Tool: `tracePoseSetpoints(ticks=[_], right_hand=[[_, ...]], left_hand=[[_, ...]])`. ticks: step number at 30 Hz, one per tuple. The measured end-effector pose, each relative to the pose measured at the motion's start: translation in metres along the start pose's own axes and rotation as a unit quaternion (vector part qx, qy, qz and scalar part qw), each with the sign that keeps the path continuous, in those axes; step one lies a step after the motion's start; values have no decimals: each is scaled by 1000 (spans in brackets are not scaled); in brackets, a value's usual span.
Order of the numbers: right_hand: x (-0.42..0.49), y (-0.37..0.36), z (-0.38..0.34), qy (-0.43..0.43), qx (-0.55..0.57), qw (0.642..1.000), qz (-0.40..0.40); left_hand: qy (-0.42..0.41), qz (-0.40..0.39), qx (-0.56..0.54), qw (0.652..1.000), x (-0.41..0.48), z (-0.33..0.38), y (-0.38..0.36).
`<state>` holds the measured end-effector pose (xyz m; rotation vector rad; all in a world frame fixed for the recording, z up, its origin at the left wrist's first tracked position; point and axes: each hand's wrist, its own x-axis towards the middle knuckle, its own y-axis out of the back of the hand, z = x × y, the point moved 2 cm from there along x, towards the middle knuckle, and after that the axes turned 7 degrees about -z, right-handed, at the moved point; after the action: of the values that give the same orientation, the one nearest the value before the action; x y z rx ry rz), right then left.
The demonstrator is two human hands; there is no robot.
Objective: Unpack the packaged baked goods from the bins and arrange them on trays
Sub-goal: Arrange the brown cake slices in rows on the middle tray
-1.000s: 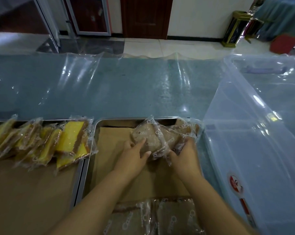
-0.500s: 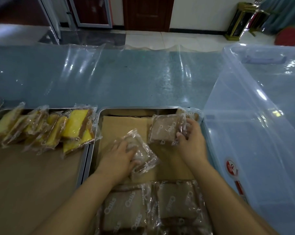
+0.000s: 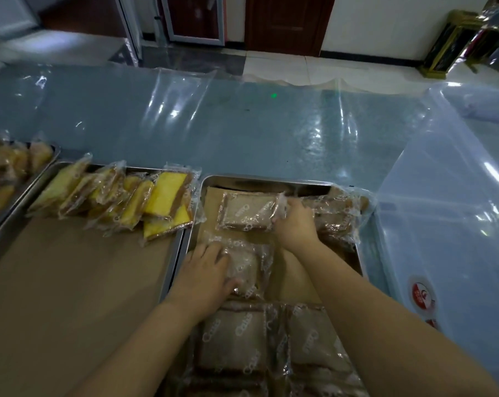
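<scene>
The paper-lined tray (image 3: 271, 179) holds brown packets. The left hand (image 3: 205, 270) lies flat, fingers spread, pressing 1 brown packet (image 3: 249, 270) that lies under and just right of its fingertips, long axis running toward and away from the person. The right hand (image 3: 295, 222) has fingers curled at the right edge of the far packet (image 3: 247, 212), which lies to their left, long axis across the tray; whether they pinch the wrapper is unclear. Bare paper (image 3: 292, 277) lies just right of the left fingers, likely the next slot.
</scene>
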<state>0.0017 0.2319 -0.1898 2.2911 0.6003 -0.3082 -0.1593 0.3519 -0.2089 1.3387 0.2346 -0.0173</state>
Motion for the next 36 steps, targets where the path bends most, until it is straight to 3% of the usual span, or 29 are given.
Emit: tracePoseSetpoints(ticks=[6, 9, 12, 15, 21, 26, 29, 36], right_hand=[[9, -19, -7, 47, -7, 994, -98], [2, -10, 1, 82, -37, 992, -88], [-10, 9, 14, 124, -78, 989, -6], [-22, 33, 27, 136, -61, 985, 86], [-34, 76, 47, 59, -125, 953, 268], [-31, 88, 65, 32, -101, 985, 138], [-31, 86, 69, 40, -64, 989, 125], [-33, 98, 67, 42, 47, 984, 166]], left_hand=[[-8, 20, -25, 999, -1, -11, 5], [-8, 53, -22, 998, 3, -11, 11], [-8, 88, -23, 996, 14, -4, 17], [-29, 75, -58, 995, 34, 11, 20], [-92, 53, -122, 987, 79, 58, 23], [-94, -29, -128, 987, 110, 87, 7], [-82, -80, -131, 985, 124, 95, -4], [-85, 9, -209, 974, 123, 88, -6]])
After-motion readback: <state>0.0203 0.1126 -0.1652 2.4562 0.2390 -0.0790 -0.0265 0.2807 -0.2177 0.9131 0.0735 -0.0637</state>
